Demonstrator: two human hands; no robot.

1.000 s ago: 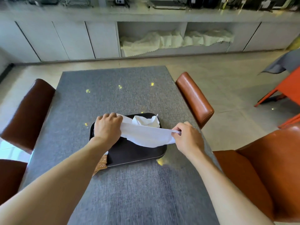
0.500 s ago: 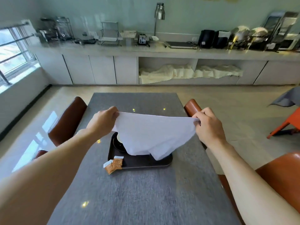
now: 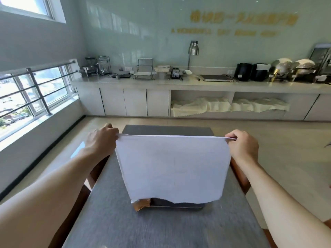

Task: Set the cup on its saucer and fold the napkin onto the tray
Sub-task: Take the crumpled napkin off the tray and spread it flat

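Note:
A white napkin hangs spread flat in the air in front of me, above the table. My left hand pinches its top left corner and my right hand pinches its top right corner. Below the napkin's lower edge only the front rim of the dark tray shows on the grey table. The cup and saucer are hidden behind the napkin.
Brown sugar packets lie at the tray's front left corner. Brown chairs stand along both sides of the table. A long counter with appliances runs along the far wall, with white cloths in its open shelves.
Both hands have lifted the napkin off the tray and pulled it open into a flat hanging sheet. The camera has tilted up toward the counter.

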